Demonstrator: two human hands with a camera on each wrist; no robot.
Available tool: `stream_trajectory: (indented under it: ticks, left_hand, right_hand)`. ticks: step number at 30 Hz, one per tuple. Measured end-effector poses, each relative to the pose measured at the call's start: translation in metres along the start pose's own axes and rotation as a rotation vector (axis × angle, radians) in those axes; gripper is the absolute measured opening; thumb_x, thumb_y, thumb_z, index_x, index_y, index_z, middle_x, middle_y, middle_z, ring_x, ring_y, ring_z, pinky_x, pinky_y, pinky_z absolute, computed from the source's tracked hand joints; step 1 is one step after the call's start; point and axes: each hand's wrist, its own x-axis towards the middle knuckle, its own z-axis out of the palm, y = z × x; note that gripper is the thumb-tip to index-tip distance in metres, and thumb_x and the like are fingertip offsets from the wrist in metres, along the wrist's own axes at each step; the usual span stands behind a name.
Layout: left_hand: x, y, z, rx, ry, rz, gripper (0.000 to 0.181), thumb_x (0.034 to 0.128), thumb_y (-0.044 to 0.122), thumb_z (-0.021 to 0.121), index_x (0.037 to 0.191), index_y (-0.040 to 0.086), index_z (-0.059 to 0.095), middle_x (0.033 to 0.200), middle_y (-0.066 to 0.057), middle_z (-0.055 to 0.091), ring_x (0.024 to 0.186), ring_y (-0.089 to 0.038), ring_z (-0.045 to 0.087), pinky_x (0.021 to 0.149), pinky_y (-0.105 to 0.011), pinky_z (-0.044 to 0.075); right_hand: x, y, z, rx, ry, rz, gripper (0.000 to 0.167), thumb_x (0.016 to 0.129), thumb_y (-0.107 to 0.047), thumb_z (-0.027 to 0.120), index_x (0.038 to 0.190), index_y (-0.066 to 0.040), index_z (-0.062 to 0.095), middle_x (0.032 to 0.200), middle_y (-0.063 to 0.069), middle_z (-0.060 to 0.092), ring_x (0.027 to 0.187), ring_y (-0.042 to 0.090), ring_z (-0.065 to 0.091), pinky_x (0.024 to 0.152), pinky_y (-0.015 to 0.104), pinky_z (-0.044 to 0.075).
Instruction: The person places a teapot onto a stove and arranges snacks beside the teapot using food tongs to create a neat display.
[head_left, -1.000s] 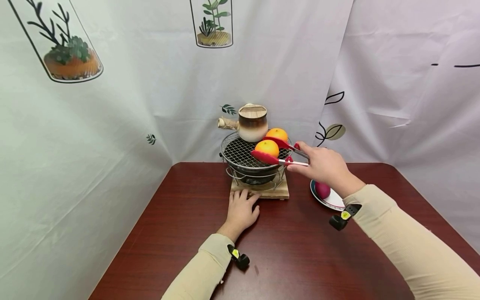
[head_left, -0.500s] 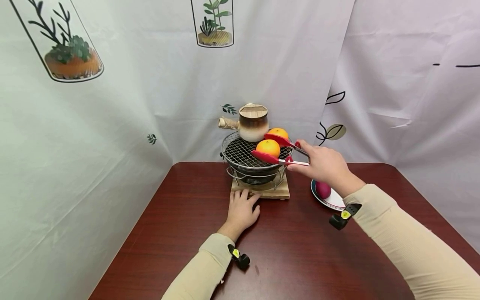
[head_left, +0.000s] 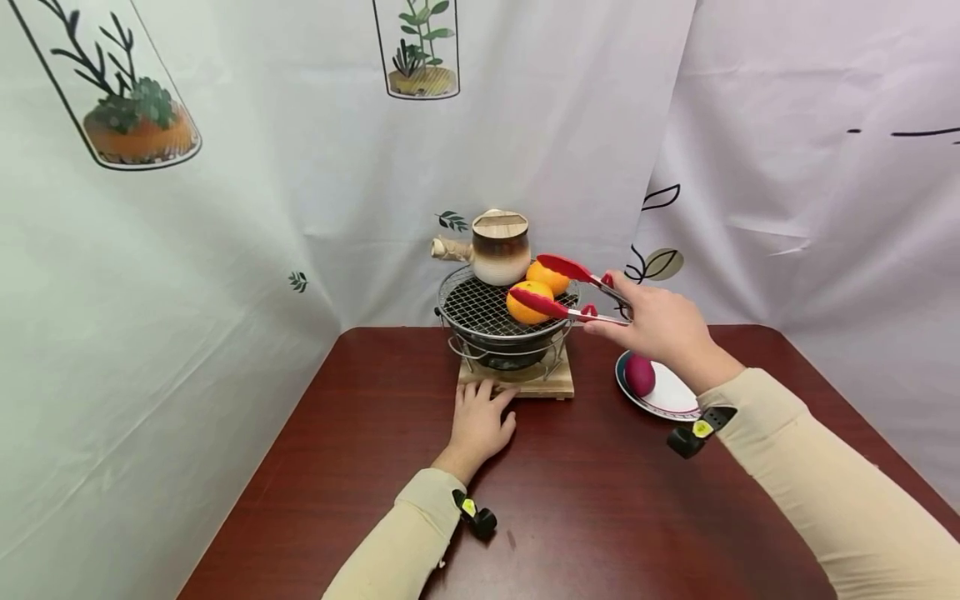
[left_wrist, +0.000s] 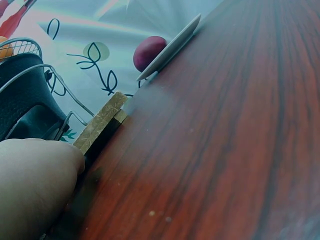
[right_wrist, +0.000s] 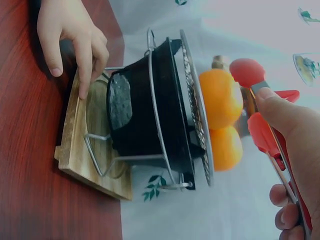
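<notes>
My right hand (head_left: 663, 329) grips metal tongs (right_wrist: 262, 132) with red tips, which are spread apart. In the right wrist view both tips stand off the oranges with nothing between them. The front orange (head_left: 527, 315) and the rear orange (head_left: 547, 276) sit side by side on the wire mesh (head_left: 471, 307) of a round black tabletop grill (right_wrist: 137, 100). Behind them on the mesh stands a lidded brown-and-cream pot (head_left: 501, 254) with a side handle. My left hand (head_left: 477, 427) lies at the grill's wooden base board (head_left: 543, 388), its fingertips touching the front edge.
To the right of the grill, a white plate (head_left: 678, 390) with a dark rim bears a smooth purple-red egg-shaped thing (head_left: 640, 375). Everything stands on a reddish-brown table (head_left: 570, 500). A white printed curtain (head_left: 360, 183) hangs close behind the grill.
The tongs, earlier around the front orange, have risen and shifted right, away from it. Both oranges stay on the mesh. My left hand keeps its place. The head view has turned slightly.
</notes>
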Motion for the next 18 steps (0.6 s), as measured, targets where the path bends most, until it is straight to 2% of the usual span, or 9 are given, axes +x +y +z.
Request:
stream_trajectory:
  ticks: [2, 4, 9, 11, 15, 18]
  left_hand:
    - [0.0, 0.0, 0.001, -0.003, -0.002, -0.002, 0.041, 0.0913, 0.032, 0.067, 0.132, 0.031, 0.067, 0.132, -0.01, 0.056, 0.119, -0.038, 0.05, 0.107, -0.062, 0.033]
    - [0.0, 0.0, 0.001, -0.009, -0.009, -0.005, 0.041, 0.0918, 0.032, 0.067, 0.133, 0.031, 0.066, 0.132, -0.01, 0.055, 0.12, -0.038, 0.049, 0.108, -0.063, 0.032]
    - [0.001, -0.001, 0.001, -0.017, 0.004, -0.003, 0.04, 0.0915, 0.031, 0.067, 0.132, 0.03, 0.067, 0.131, -0.011, 0.056, 0.119, -0.039, 0.049, 0.107, -0.064, 0.033]
    - [0.001, -0.001, 0.002, -0.016, 0.01, -0.001, 0.04, 0.0913, 0.031, 0.067, 0.131, 0.03, 0.067, 0.13, -0.011, 0.056, 0.119, -0.039, 0.05, 0.106, -0.064, 0.033]
    - [0.0, -0.001, 0.003, -0.014, -0.002, -0.003, 0.04, 0.0917, 0.032, 0.067, 0.132, 0.03, 0.067, 0.132, -0.011, 0.055, 0.12, -0.039, 0.049, 0.107, -0.064, 0.032]
    - [0.001, -0.001, 0.003, -0.014, -0.011, -0.006, 0.04, 0.0917, 0.031, 0.067, 0.132, 0.03, 0.067, 0.132, -0.011, 0.055, 0.121, -0.039, 0.049, 0.108, -0.064, 0.032]
  right_hand:
    - [-0.004, 0.006, -0.003, 0.01, 0.006, 0.018, 0.096, 0.078, -0.085, 0.055, 0.149, -0.021, 0.043, 0.103, 0.016, 0.069, 0.082, 0.033, 0.064, 0.058, 0.048, 0.05]
    - [-0.009, 0.012, -0.005, 0.015, 0.007, 0.04, 0.099, 0.078, -0.085, 0.055, 0.152, -0.02, 0.042, 0.106, 0.017, 0.069, 0.084, 0.033, 0.063, 0.058, 0.048, 0.049]
    - [-0.022, 0.032, -0.009, 0.014, 0.006, 0.103, 0.108, 0.077, -0.088, 0.052, 0.158, -0.018, 0.036, 0.131, 0.023, 0.062, 0.101, 0.042, 0.063, 0.067, 0.056, 0.051]
    - [-0.028, 0.04, -0.01, 0.007, 0.003, 0.122, 0.109, 0.076, -0.088, 0.052, 0.158, -0.017, 0.036, 0.132, 0.025, 0.061, 0.104, 0.044, 0.062, 0.07, 0.059, 0.05]
    - [-0.038, 0.056, -0.008, -0.007, 0.007, 0.146, 0.106, 0.077, -0.086, 0.053, 0.156, -0.017, 0.037, 0.122, 0.024, 0.064, 0.098, 0.044, 0.062, 0.069, 0.06, 0.05]
    - [-0.044, 0.067, -0.006, -0.015, 0.001, 0.169, 0.105, 0.078, -0.086, 0.053, 0.154, -0.015, 0.038, 0.122, 0.025, 0.063, 0.098, 0.045, 0.061, 0.07, 0.061, 0.05]
